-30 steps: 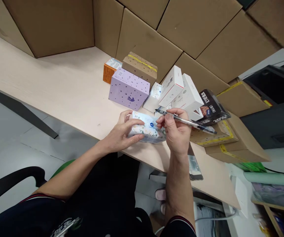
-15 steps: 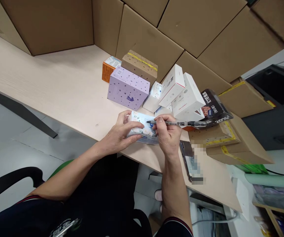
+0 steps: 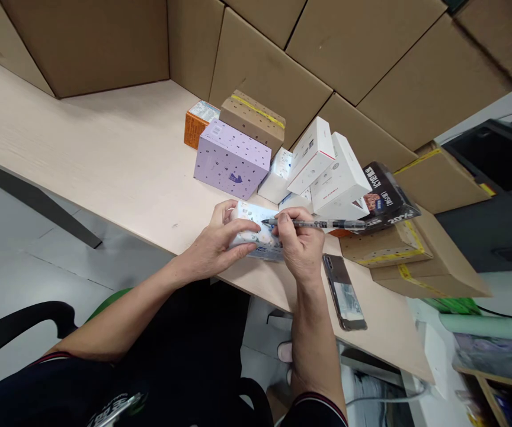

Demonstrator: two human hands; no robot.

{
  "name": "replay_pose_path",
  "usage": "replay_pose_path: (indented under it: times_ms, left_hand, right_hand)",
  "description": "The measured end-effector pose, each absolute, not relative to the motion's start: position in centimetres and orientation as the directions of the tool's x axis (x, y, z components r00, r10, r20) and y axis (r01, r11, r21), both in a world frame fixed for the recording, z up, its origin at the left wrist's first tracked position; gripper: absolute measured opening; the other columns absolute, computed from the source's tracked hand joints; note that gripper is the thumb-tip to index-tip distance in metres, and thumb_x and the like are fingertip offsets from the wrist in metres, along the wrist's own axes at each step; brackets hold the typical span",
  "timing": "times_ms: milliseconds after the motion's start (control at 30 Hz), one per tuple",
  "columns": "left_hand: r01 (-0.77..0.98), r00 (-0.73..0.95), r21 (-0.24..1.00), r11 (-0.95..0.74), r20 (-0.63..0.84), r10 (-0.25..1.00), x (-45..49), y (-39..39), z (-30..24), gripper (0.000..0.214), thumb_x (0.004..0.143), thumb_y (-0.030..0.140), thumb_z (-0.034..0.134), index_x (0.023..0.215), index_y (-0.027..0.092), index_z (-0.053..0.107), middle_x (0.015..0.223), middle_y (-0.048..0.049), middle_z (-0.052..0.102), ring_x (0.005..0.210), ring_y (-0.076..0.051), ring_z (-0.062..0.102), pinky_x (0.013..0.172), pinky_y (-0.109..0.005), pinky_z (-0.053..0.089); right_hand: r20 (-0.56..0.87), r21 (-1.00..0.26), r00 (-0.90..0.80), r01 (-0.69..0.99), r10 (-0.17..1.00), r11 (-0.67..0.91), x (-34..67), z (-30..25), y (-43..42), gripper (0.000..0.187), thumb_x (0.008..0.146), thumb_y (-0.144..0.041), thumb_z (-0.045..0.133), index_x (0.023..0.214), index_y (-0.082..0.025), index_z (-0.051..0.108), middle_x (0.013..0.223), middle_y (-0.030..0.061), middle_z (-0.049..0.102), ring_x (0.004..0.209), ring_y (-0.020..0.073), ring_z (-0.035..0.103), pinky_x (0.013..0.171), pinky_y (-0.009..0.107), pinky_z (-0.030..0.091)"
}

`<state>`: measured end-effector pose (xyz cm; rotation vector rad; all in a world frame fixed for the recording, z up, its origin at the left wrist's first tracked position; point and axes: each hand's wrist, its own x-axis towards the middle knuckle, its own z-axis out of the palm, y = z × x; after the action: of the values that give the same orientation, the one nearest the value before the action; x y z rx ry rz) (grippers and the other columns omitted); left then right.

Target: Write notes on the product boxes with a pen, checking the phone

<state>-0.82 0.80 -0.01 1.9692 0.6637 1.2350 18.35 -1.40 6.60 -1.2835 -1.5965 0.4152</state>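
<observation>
A small white box with a pale floral print (image 3: pixel 251 213) lies at the table's front edge. My left hand (image 3: pixel 216 240) is closed around its left end, thumb on the near side and fingers over the top. In my right hand (image 3: pixel 300 237) is a pen (image 3: pixel 327 224), pinched between thumb and fingers and held nearly level. Its dark tip points left, at the box's printed top; whether it touches the surface I cannot tell. My right hand hides the right end of the box.
Beyond the hands stand a purple dotted box (image 3: pixel 232 160), a brown taped box (image 3: pixel 253 118), an orange box (image 3: pixel 195 127) and white boxes (image 3: pixel 340 184). A black package (image 3: pixel 387 196) and a phone (image 3: pixel 345 293) lie to the right. Large cartons (image 3: pixel 265 71) wall the back.
My right hand and the pen have shifted slightly to the left over the box. My left hand keeps the same hold.
</observation>
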Motion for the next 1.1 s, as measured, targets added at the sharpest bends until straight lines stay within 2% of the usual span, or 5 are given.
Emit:
replay_pose_path:
  times_ms: [600, 767, 933, 1000, 1100]
  left_hand:
    - [0.045, 0.42, 0.784, -0.619, 0.547, 0.724, -0.8, 0.9, 0.0, 0.029, 0.096, 0.031, 0.067, 0.124, 0.027, 0.063, 0.14, -0.01, 0.035, 0.137, -0.029, 0.049, 0.12, -0.051, 0.043]
    - [0.046, 0.418, 0.774, -0.632, 0.559, 0.716, -0.9, 1.0, -0.1, 0.028, 0.096, 0.031, 0.067, 0.124, 0.027, 0.063, 0.139, -0.0099, 0.035, 0.138, -0.028, 0.049, 0.12, -0.05, 0.043]
    - [0.065, 0.428, 0.767, -0.639, 0.557, 0.712, -1.1, 1.1, -0.4, 0.04, 0.09, 0.021, 0.072, 0.128, 0.029, 0.061, 0.142, -0.0096, 0.033, 0.143, -0.03, 0.043, 0.122, -0.053, 0.041]
    - [0.073, 0.431, 0.764, -0.641, 0.555, 0.711, -1.1, 1.1, -0.4, 0.044, 0.088, 0.018, 0.072, 0.129, 0.029, 0.06, 0.142, -0.0096, 0.033, 0.143, -0.031, 0.041, 0.123, -0.054, 0.04]
    - [0.082, 0.43, 0.76, -0.644, 0.556, 0.711, -1.1, 1.1, -0.4, 0.046, 0.088, 0.017, 0.073, 0.13, 0.029, 0.059, 0.142, -0.0096, 0.033, 0.145, -0.031, 0.039, 0.124, -0.055, 0.038]
  right_hand:
    - [0.469, -0.783, 0.09, 0.504, 0.879, 0.366, 18.4, 6.3, -1.5, 0.029, 0.097, -0.047, 0.06, 0.082, -0.023, 0.065, 0.069, -0.0031, 0.063, 0.06, 0.0115, 0.056, 0.057, 0.026, 0.043]
    - [0.464, -0.878, 0.292, 0.281, 0.836, 0.389, 18.6, 6.6, -1.5, 0.03, 0.097, -0.05, 0.057, 0.083, -0.023, 0.059, 0.066, -0.0047, 0.06, 0.047, 0.0085, 0.05, 0.045, 0.023, 0.038]
    - [0.492, -0.869, 0.4, 0.172, 0.773, 0.464, 21.7, 6.9, -2.5, 0.031, 0.095, -0.052, 0.058, 0.084, -0.024, 0.051, 0.083, 0.001, 0.071, 0.051, 0.0104, 0.059, 0.045, 0.024, 0.04]
    - [0.454, -0.891, 0.435, 0.235, 0.777, 0.389, 23.5, 6.4, -3.4, 0.031, 0.096, -0.055, 0.057, 0.088, -0.025, 0.051, 0.074, -0.0024, 0.068, 0.048, 0.0102, 0.054, 0.045, 0.023, 0.037]
    - [0.327, -0.881, 0.418, 0.46, 0.848, 0.113, 25.9, 5.1, -4.8, 0.034, 0.094, -0.056, 0.06, 0.088, -0.023, 0.058, 0.062, -0.0062, 0.057, 0.052, 0.0114, 0.048, 0.052, 0.025, 0.036]
